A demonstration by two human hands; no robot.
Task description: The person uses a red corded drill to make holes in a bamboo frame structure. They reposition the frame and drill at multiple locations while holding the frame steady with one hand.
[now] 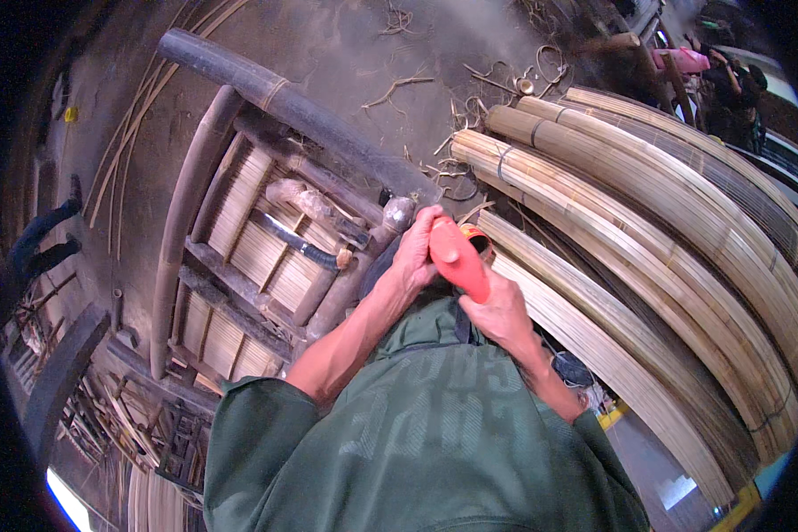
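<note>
Both hands meet in front of my chest on a smooth red-orange elongated object [457, 257] with a small pale knob on its upper face. Its exact kind is not clear. My left hand [417, 248] is closed at its upper left end. Around its lower right end wraps my right hand [500, 310]. Just behind it shows a round thing with a red and yellow rim [477, 238], partly covered. To the left of my left hand stands a dark bamboo frame [186, 222] with pale slatted panels [297, 282].
A dark rod-like tool [300, 241] and a plastic-wrapped piece [306, 199] lie on the frame. Long bundles of split bamboo [629, 213] curve along the right. Loose strips [403, 87] litter the floor ahead. Another person [743, 93] is at far right.
</note>
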